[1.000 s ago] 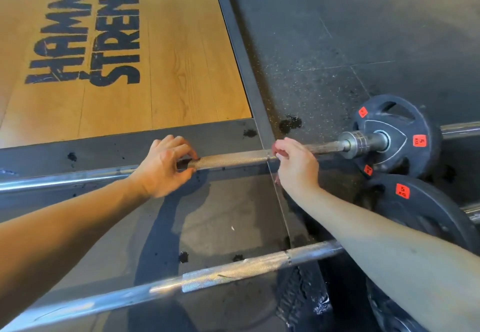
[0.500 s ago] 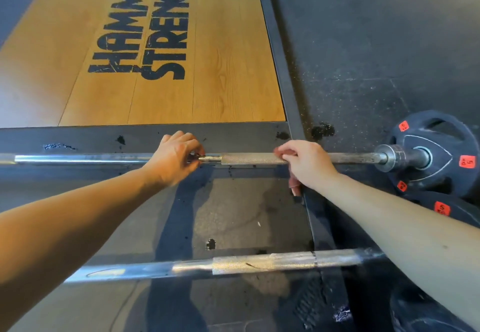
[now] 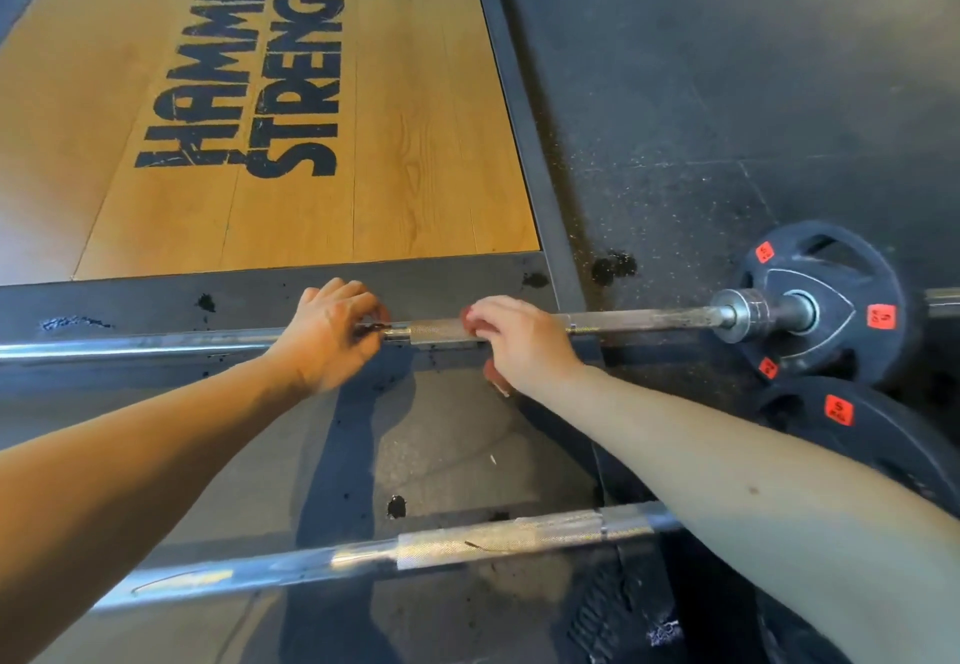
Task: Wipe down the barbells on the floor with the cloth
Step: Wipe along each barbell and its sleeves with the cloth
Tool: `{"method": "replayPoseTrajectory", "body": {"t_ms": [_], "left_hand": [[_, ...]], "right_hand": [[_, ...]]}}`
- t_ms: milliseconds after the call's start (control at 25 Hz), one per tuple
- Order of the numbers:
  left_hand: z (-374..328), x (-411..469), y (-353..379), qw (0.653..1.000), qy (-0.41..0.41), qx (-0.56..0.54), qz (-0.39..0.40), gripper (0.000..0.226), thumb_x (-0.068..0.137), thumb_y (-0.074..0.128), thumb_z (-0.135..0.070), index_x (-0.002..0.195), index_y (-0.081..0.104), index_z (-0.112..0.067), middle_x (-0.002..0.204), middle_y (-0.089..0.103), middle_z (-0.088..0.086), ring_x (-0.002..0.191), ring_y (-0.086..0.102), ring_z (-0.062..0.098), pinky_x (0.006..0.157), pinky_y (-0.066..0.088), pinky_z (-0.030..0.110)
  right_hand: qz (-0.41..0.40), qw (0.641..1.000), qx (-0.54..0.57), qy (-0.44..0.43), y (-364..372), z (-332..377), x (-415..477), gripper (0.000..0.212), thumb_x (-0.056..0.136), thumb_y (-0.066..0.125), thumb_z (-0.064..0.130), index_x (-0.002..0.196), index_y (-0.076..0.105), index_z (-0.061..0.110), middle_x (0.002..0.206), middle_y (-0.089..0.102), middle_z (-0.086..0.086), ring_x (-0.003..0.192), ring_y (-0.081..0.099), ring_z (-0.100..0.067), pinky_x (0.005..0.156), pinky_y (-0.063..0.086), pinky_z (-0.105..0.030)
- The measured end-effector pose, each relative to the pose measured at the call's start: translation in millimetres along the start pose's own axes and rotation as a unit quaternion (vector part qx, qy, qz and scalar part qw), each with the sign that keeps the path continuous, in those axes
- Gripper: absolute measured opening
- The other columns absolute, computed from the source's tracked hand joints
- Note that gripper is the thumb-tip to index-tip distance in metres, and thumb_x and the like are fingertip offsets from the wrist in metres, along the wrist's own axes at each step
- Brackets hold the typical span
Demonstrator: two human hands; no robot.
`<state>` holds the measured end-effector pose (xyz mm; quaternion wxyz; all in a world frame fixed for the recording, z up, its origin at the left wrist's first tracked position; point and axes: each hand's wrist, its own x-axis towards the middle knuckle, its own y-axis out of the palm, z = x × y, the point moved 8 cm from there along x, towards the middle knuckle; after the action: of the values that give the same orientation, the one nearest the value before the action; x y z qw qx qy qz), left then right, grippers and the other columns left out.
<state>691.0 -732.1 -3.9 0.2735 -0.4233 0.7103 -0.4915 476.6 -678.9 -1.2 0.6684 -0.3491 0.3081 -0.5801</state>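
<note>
Our left hand (image 3: 332, 331) curls round the far barbell (image 3: 639, 319); just right of it, our right hand (image 3: 519, 341) clamps the red cloth (image 3: 470, 318) onto the same shaft. The second barbell (image 3: 467, 544) lies nearer us, untouched.

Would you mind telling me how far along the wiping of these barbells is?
Nothing shows as finished. In hand: the right hand holds a reddish cloth around the far barbell at its knurled part while the left hand grips that bar. Left: the near barbell, which neither hand touches.
</note>
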Motion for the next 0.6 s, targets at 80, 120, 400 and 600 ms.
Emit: {"method": "replayPoseTrajectory", "body": {"t_ms": [80,120,400,600], "left_hand": [[-11.6,4.3,2.4,1.0,0.014,-0.01,-0.001,0.015,0.088,0.07,-0.019,0.103,0.072,-0.022,0.1,0.06,-0.004,0.099,0.053,0.024,0.086,0.035,0.039],[-15.7,5.7,3.5,1.0,0.019,-0.012,0.0,0.015,0.088,0.07,-0.018,0.103,0.072,-0.021,0.099,0.06,-0.004,0.099,0.053,0.025,0.085,0.035,0.04],[-25.6,10.9,9.2,1.0,0.014,-0.025,0.009,0.017,0.093,0.066,-0.019,0.109,0.071,-0.023,0.106,0.06,-0.004,0.104,0.05,0.022,0.093,0.037,0.043],[-33.2,21.5,19.3,0.998,0.005,-0.056,-0.031,0.014,0.09,0.072,-0.022,0.103,0.07,-0.022,0.1,0.056,-0.01,0.099,0.051,0.021,0.09,0.038,0.044]], "right_hand": [[-0.052,0.998,0.007,0.045,-39.7,-54.6,-25.4,0.024,0.1,0.058,0.005,0.113,0.076,0.015,0.126,0.069,0.003,0.117,0.061,-0.018,0.105,0.05,-0.038],[-0.079,0.993,0.005,0.083,-55.9,-79.1,-35.1,0.025,0.099,0.06,0.005,0.113,0.076,0.017,0.124,0.069,0.003,0.115,0.061,-0.017,0.105,0.05,-0.038],[-0.158,0.986,0.021,0.041,26.0,-9.5,-16.7,0.024,0.089,0.066,-0.008,0.108,0.075,0.004,0.123,0.07,-0.012,0.125,0.059,-0.031,0.11,0.046,-0.046],[-0.056,0.988,0.004,-0.142,14.9,-14.4,-20.5,0.035,0.083,0.073,-0.012,0.114,0.075,0.005,0.138,0.064,-0.008,0.138,0.052,-0.026,0.111,0.046,-0.041]]}}
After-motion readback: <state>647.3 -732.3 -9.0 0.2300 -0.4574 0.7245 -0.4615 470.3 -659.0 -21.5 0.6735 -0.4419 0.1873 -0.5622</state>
